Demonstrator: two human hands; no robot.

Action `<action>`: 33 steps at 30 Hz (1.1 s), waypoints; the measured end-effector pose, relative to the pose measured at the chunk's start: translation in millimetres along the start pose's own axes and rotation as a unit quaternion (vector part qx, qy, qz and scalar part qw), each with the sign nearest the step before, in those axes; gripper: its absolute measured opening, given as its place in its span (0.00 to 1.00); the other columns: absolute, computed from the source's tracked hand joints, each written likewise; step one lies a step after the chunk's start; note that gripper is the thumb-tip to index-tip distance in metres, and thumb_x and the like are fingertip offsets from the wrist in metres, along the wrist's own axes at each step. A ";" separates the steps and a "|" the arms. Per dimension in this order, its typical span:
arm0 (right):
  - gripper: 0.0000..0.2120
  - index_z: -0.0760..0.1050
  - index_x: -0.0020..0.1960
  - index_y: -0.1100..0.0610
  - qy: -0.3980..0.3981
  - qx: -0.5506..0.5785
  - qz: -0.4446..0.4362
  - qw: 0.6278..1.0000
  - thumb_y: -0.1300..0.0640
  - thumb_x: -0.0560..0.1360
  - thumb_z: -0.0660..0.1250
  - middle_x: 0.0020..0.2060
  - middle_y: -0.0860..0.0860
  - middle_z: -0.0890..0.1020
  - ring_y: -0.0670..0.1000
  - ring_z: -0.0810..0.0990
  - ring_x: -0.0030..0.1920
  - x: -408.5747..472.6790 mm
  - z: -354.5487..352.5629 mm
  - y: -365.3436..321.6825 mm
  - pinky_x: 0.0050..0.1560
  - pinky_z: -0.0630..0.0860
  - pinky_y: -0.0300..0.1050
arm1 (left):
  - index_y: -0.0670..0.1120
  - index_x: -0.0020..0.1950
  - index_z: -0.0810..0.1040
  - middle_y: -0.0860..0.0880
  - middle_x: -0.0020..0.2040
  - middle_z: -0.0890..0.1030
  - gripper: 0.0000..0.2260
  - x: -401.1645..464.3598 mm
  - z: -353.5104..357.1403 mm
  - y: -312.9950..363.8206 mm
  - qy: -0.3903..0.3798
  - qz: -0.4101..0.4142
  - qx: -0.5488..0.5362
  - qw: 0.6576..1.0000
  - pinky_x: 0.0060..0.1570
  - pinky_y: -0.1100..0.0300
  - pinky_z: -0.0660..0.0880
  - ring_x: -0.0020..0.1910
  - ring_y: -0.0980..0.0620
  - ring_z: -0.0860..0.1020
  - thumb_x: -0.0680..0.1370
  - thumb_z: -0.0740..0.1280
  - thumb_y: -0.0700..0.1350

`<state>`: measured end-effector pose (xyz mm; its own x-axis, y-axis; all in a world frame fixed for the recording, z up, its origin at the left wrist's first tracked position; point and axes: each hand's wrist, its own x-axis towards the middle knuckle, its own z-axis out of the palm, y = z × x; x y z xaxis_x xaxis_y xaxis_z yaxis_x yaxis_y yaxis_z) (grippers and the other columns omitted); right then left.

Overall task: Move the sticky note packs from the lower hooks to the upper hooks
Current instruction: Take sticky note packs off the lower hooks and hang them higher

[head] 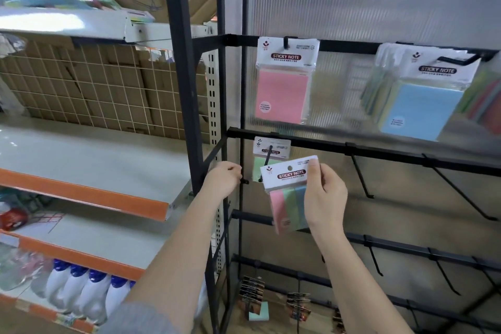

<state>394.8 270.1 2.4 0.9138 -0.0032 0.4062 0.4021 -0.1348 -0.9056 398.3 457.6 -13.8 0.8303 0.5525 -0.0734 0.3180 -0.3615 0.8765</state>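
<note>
Right hand [324, 195] pinching striped sticky note pack [288, 192], off its hook.
Left hand [223, 180] curled round lower hook [267, 163] tip; 1 green pack [260, 168] hangs there. Pink pack [283, 81] and blue packs [418, 100] on upper rail [349, 46].

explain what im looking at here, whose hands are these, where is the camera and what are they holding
There is no machine: these are a person's two bare hands, filmed by one wide-angle camera worn on the head, looking forward and down. They stand at a black display rack with hooks on crossbars. The right hand grips a sticky note pack with pink, green and blue strips, off any hook. The left hand is at the tip of the lower hook, where a green pack hangs; whether it grips the hook is unclear. On the upper bar hang a pink pack and a bunch fronted by a blue pack. To the left are store shelves with white bottles.
</note>
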 end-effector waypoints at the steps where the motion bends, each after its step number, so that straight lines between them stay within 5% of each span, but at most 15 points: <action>1: 0.19 0.72 0.34 0.56 0.013 0.002 0.000 1.000 0.52 0.82 0.56 0.31 0.47 0.77 0.39 0.71 0.29 3.0 -4.7 -0.3 0.30 0.66 0.32 | 0.46 0.53 0.79 0.45 0.55 0.80 0.10 5.9 4.3 5.7 -0.002 -0.013 0.015 1.000 0.48 0.56 0.74 0.49 0.48 0.78 0.80 0.58 0.42; 7: 0.19 0.71 0.33 0.54 0.062 0.008 -0.001 0.998 0.53 0.82 0.55 0.31 0.47 0.77 0.37 0.72 0.29 15.1 -28.2 -3.0 0.29 0.66 0.29 | 0.42 0.67 0.73 0.44 0.64 0.75 0.15 30.6 26.4 36.8 -0.031 0.002 0.080 0.996 0.56 0.57 0.70 0.61 0.47 0.74 0.81 0.58 0.43; 10: 0.20 0.69 0.32 0.54 0.081 0.009 -0.001 0.997 0.53 0.82 0.56 0.29 0.46 0.76 0.37 0.71 0.28 16.5 -36.6 -3.8 0.28 0.65 0.28 | 0.43 0.62 0.76 0.46 0.58 0.78 0.14 43.7 34.6 41.1 -0.050 0.016 0.076 0.996 0.46 0.60 0.70 0.47 0.50 0.75 0.81 0.58 0.46; 20: 0.20 0.70 0.33 0.59 0.118 0.000 0.010 0.993 0.53 0.82 0.56 0.29 0.47 0.76 0.39 0.71 0.27 23.6 -51.8 0.9 0.28 0.65 0.30 | 0.40 0.49 0.75 0.45 0.45 0.76 0.09 53.5 55.3 30.5 0.063 0.022 0.068 0.995 0.39 0.60 0.66 0.43 0.48 0.72 0.80 0.61 0.45; 26: 0.21 0.72 0.36 0.63 0.113 0.007 0.012 0.994 0.51 0.82 0.56 0.32 0.51 0.79 0.41 0.72 0.30 22.4 -54.5 1.8 0.29 0.66 0.31 | 0.44 0.37 0.64 0.48 0.35 0.68 0.15 52.8 57.9 24.3 0.030 0.039 0.054 0.997 0.29 0.60 0.60 0.38 0.48 0.69 0.82 0.57 0.47; 33: 0.21 0.71 0.35 0.62 0.111 0.019 0.017 0.994 0.52 0.82 0.56 0.31 0.49 0.78 0.38 0.71 0.27 16.3 -60.9 -3.4 0.27 0.65 0.27 | 0.41 0.47 0.70 0.49 0.38 0.71 0.10 33.0 55.8 22.6 0.054 0.043 0.020 0.997 0.29 0.64 0.60 0.39 0.51 0.70 0.83 0.55 0.45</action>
<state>404.8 210.2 19.6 0.8934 -0.2252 0.3889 0.3776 -0.0931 -0.9213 458.4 425.7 -23.0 0.8022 0.5945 0.0548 0.2673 -0.4397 0.8575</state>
